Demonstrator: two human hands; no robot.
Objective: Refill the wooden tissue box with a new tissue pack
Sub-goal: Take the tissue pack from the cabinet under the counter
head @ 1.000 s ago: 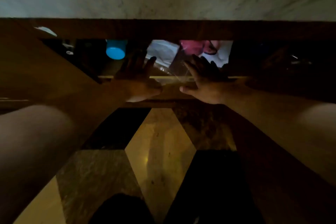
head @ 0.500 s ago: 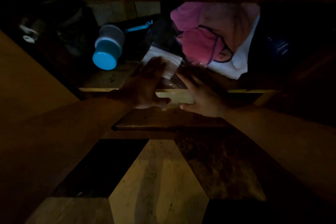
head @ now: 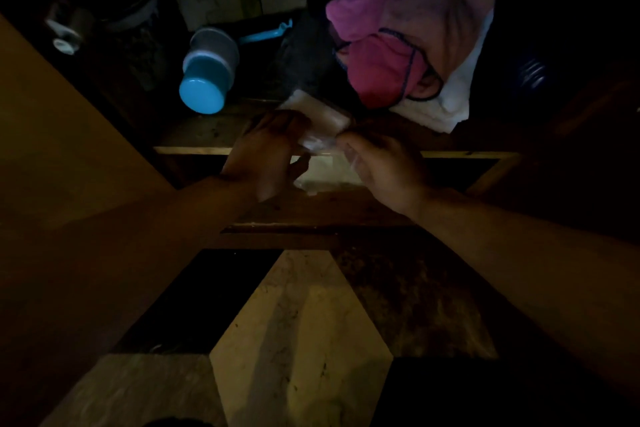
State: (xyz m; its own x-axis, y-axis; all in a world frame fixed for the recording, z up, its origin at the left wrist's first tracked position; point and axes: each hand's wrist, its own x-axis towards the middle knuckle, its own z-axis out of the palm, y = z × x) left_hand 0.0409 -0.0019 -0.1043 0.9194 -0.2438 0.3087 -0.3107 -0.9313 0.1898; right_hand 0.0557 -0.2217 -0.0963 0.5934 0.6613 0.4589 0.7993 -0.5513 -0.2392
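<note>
A white tissue pack in clear plastic wrap lies at the front of a dark low cabinet shelf. My left hand grips the pack's left side. My right hand pinches the crinkled plastic at the pack's right end. The pack is lifted slightly off the shelf edge between both hands. The wooden tissue box is not in view.
On the shelf stand a blue cup tipped toward me, a pink cloth bundle over white cloth, and dark jars at far left. An open cabinet door stands on the left. Patterned marble floor lies below.
Both hands were flat and spread near the shelf edge; now they have closed on the tissue pack and drawn it forward. The view has dipped lower into the cabinet.
</note>
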